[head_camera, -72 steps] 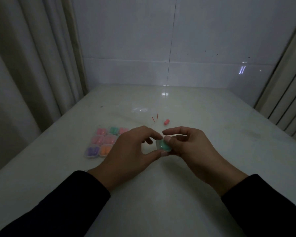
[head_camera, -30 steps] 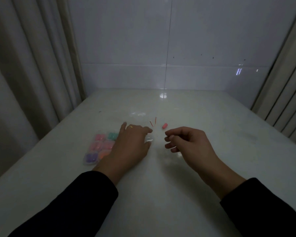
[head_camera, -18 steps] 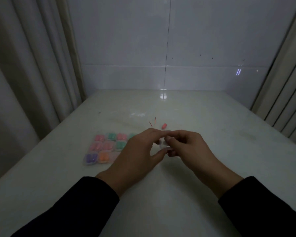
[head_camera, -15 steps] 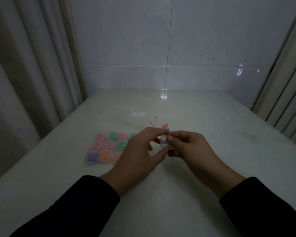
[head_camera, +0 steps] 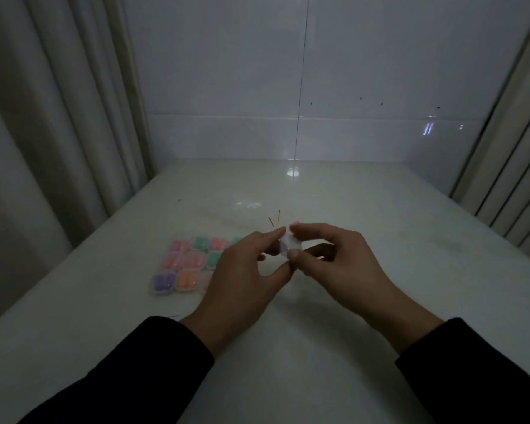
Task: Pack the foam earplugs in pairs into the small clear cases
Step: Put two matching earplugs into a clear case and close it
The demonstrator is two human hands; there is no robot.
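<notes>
A small clear case [head_camera: 289, 248] is held above the table's middle between both hands. My left hand [head_camera: 245, 276] pinches its left side with thumb and forefinger. My right hand [head_camera: 334, 264] grips its right side the same way. The case looks empty, though my fingers hide part of it. A loose pink earplug [head_camera: 295, 223] peeks out just beyond my right forefinger. To the left, several filled cases [head_camera: 185, 261] lie in a grid, holding pink, green, purple and orange earplugs; my left hand covers the grid's right edge.
The white table [head_camera: 380, 228] runs back to a tiled wall. Two thin red sticks [head_camera: 274, 218] lie just beyond my fingers. Curtains hang along the left side, and a ribbed panel stands at the right.
The green-filled case from before now lies in the grid at left. My left hand reached to the table, came back with a clear case, and both hands now hold it slightly higher.
</notes>
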